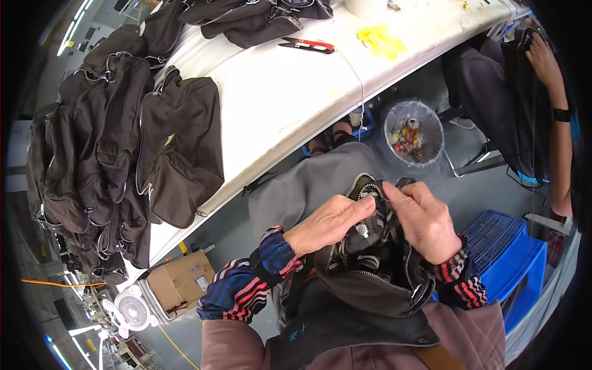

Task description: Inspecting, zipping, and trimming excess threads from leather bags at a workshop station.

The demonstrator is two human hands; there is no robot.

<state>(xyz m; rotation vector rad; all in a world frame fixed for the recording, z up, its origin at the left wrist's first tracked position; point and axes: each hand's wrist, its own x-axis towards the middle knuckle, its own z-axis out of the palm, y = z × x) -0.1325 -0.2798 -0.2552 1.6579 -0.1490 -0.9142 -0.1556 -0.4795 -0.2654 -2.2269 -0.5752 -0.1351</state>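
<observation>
A dark bag (pixel 376 282) with a striped lining rests over my lap, its long zipper undone and its mouth gaping upward. At the left of the opening, my left hand (pixel 330 227) is closed on the bag's rim, thumb on top and the fingertips hidden. My right hand (pixel 424 219) is closed in a pinch on the zippered edge at the far right of the opening. Inside, between the hands, a small shiny clear or silvery patch (pixel 362 230) shows; I cannot make out what it is.
To the left, a white table (pixel 277 92) bears a heap of dark bags (pixel 111 142), red-handled thread snips (pixel 308 45) and yellow scraps (pixel 383 42). A lined waste bin (pixel 414 134) stands beyond my hands. Blue plastic crates (pixel 512 259) and a seated person (pixel 493 92) are at right.
</observation>
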